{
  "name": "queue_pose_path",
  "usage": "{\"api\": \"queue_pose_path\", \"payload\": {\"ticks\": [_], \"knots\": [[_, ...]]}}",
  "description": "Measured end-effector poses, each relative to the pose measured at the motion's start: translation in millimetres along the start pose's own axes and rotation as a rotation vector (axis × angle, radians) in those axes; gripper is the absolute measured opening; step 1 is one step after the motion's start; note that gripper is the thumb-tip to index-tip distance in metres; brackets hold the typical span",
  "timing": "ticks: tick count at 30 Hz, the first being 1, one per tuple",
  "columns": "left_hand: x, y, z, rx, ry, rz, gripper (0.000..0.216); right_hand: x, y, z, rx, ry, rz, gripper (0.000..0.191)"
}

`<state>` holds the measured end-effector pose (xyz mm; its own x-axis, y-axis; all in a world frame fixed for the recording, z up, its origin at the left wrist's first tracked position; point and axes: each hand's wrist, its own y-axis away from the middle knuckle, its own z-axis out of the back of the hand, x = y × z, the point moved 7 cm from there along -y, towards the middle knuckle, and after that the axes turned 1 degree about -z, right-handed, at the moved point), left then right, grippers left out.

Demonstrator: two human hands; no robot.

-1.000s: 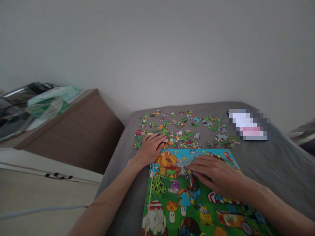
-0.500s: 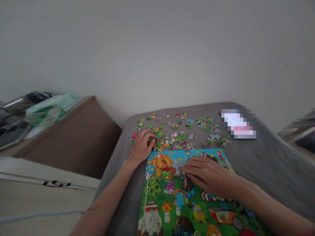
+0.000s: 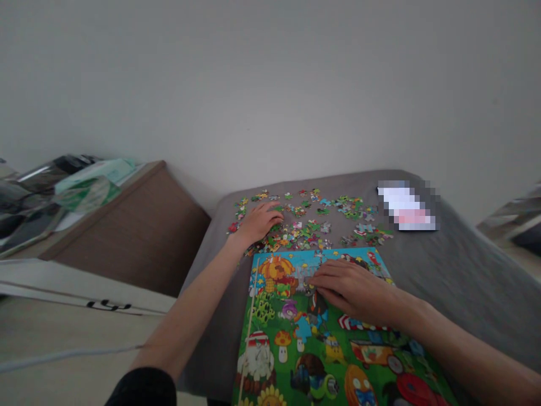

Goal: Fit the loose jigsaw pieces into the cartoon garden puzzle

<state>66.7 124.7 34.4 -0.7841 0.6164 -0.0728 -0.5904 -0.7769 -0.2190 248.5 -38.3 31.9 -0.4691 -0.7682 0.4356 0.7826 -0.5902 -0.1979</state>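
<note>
A colourful cartoon jigsaw puzzle [image 3: 291, 332] lies in front of me, its top edge blue and its lower part green. My right hand [image 3: 353, 287] rests over its upper middle, fingers drawn together. A small greyish puzzle piece [image 3: 311, 290] shows at these fingertips, partly hidden by them. Beyond the board, my left hand [image 3: 258, 223] reaches over the left side of the loose puzzle pieces [image 3: 304, 232], its fingers bent and apart. The pieces under that palm are hidden, and I see nothing held in it.
Grey cloth [image 3: 426, 270] covers the surface under the puzzle. A phone [image 3: 408, 207] with a blurred-out screen lies at the back right. On the left stands a brown cabinet [image 3: 139, 225] with plastic bags [image 3: 88, 192] on top. A pale cable [image 3: 67, 356] runs at lower left.
My left hand has moved forward and to the right, farther over the loose pieces. My right hand stays at the same spot on the puzzle. The view has shifted slightly.
</note>
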Motion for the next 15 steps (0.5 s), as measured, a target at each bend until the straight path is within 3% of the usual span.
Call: {"api": "queue_pose_path", "payload": {"ticks": [4,8,11,15], "knots": [[-12,6,9,-0.107,0.028,0.025,0.021,-1,1,0,0.003,-0.006,0.005,0.026],[-30,48,40,-0.353,0.153,0.02,0.031,-2,2,-1,0.016,0.002,0.002,0.027],[-52,94,51,-0.272,0.234,-0.081,0.032,-3,2,-1,0.021,0.006,-0.004,0.028],[-76,150,60,-0.243,0.185,-0.177,0.014,-3,1,-2,0.0,0.018,0.003,0.028]]}}
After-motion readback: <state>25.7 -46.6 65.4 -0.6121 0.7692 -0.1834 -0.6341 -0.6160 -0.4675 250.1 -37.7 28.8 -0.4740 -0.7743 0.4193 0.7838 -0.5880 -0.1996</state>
